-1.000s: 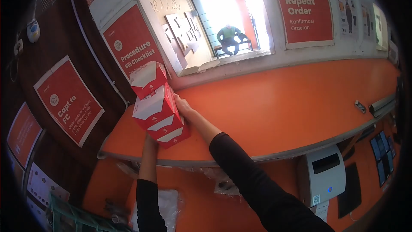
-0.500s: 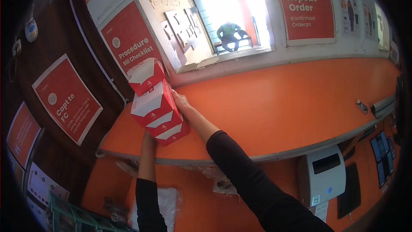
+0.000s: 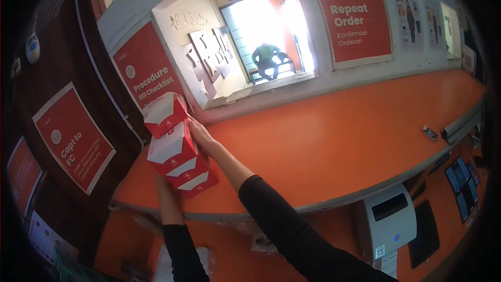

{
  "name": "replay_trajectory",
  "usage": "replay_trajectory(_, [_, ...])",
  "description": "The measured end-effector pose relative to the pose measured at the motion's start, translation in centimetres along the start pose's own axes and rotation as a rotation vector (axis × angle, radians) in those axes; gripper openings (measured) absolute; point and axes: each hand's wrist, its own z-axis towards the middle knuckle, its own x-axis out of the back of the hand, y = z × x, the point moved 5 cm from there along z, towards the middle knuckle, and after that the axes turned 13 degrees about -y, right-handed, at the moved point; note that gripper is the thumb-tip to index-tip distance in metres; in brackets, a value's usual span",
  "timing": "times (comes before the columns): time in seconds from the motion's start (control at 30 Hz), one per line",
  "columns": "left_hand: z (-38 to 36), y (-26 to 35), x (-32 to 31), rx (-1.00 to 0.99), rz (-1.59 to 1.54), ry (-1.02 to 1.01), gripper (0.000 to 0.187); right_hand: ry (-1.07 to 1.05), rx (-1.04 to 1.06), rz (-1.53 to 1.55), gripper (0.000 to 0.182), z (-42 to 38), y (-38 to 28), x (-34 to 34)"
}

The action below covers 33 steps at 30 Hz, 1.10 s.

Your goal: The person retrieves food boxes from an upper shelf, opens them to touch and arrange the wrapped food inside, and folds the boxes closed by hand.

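Several red and white cardboard boxes (image 3: 175, 151) are stacked at the left end of the orange counter (image 3: 292, 151), the stack leaning in this view. My right hand (image 3: 202, 137) grips the stack's right side near the upper boxes, fingers against the cardboard. At the lower left of the stack, my left wrist (image 3: 163, 184) shows; that hand and its fingers are hidden behind the boxes. The top box (image 3: 166, 114) sits slightly askew on the one below.
Behind the counter is a wall window (image 3: 245, 86), with a person (image 3: 266, 60) seated beyond it. A grey-white dispenser (image 3: 389, 219) stands below the counter's front edge. A small object (image 3: 430, 133) lies at the counter's right end, beside a dark metal-edged item (image 3: 462, 128).
The whole view has shifted, so the counter, window and boxes appear lower and further left. Both arms keep their places at the stack, which shows no clear movement on the counter.
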Motion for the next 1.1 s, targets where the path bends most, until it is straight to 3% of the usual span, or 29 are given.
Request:
replay_trajectory(0.13, [0.0, -0.4, 0.2, 0.006, -0.005, 0.012, 0.068, 0.026, -0.053, -0.089, 0.054, -0.5, -0.9, -0.5])
replay_trajectory(0.3, [-0.3, -0.6, -0.1, 0.01, -0.001, 0.012, 0.069, -0.069, -0.157, 0.047, 0.059, 0.4, 0.4, -0.3])
replay_trajectory(0.53, [-0.8, -0.6, -0.1, -0.002, -0.011, 0.027, 0.07, -0.095, -0.133, 0.064, 0.069, 2.3, 3.2, -0.2])
replay_trajectory(0.67, [-0.7, -0.3, -0.1, -0.015, -0.031, 0.026, 0.07, 0.311, 0.029, -0.129, 0.071, 3.7, 4.8, 1.3])
replay_trajectory(0.77, [-0.1, 0.2, -0.2, -0.03, -0.044, 0.02, 0.071, 0.033, -0.072, 0.1, 0.071, 4.7, 6.5, 1.7])
replay_trajectory(0.93, [1.8, 1.6, -0.5, -0.1, -0.092, -0.003, 0.072, -0.091, -0.062, 0.127, 0.065, 1.5, 1.9, 0.0])
replay_trajectory(1.0, [1.8, 2.5, -0.6, -0.15, -0.109, -0.013, 0.072, 0.056, 0.097, -0.022, 0.059, 0.3, -0.7, -0.2])
replay_trajectory(1.03, [1.9, 2.9, -0.9, -0.179, -0.105, -0.02, 0.072, 0.0, 0.178, -0.022, 0.056, -0.3, -1.9, -0.3])
replay_trajectory(1.1, [2.0, 4.6, -2.3, -0.265, -0.077, -0.021, 0.072, 0.064, 0.179, -0.024, 0.055, -1.4, -4.0, -0.3])
